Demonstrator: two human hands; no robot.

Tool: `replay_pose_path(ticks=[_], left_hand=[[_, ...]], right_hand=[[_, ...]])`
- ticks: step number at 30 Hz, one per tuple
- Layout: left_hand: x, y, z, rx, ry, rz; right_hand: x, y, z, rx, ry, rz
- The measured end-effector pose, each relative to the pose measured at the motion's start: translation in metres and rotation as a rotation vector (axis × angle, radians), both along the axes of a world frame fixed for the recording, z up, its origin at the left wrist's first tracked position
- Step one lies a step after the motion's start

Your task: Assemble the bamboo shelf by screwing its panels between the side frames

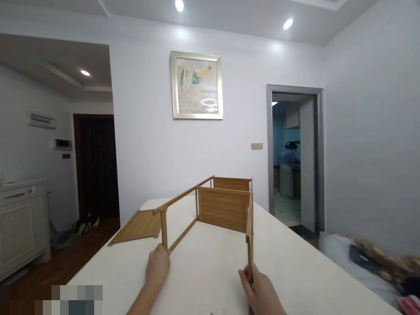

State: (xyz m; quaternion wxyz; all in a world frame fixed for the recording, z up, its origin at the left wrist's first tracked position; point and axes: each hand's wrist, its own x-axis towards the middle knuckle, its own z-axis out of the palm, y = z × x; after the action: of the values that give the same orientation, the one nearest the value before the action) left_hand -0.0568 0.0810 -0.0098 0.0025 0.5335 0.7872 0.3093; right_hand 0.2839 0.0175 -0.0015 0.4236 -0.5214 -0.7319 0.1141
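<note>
A bamboo shelf frame [223, 205] lies on its side on the white table [203, 262], its legs pointing toward me. My left hand [158, 266] is closed around the foot of the near left leg. My right hand [260, 291] grips the foot of the near right leg. A loose bamboo shelf panel [138, 226] hangs off the frame's left side, resting flat near the table's left edge.
A white cabinet [19, 225] stands at the left by a dark door. Shoes lie on the wooden floor. A framed picture [196, 85] hangs on the wall. Through the right doorway a person [288, 170] stands at a counter. Cluttered items [380, 262] lie at the right.
</note>
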Motion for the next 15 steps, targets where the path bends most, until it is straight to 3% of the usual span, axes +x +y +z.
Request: replay_pose_path(ticks=[8,12,15], left_hand=[[0.024,-0.003,-0.005,0.198,-0.154,-0.261],[0.062,-0.019,0.005,0.2,-0.205,-0.454],[0.102,-0.04,0.018,0.166,-0.308,-0.69]], right_hand=[[-0.006,0.032,-0.005,-0.049,-0.088,-0.079],[-0.017,0.041,0.002,-0.063,-0.148,-0.017],[-0.03,0.045,0.005,-0.082,-0.178,0.005]])
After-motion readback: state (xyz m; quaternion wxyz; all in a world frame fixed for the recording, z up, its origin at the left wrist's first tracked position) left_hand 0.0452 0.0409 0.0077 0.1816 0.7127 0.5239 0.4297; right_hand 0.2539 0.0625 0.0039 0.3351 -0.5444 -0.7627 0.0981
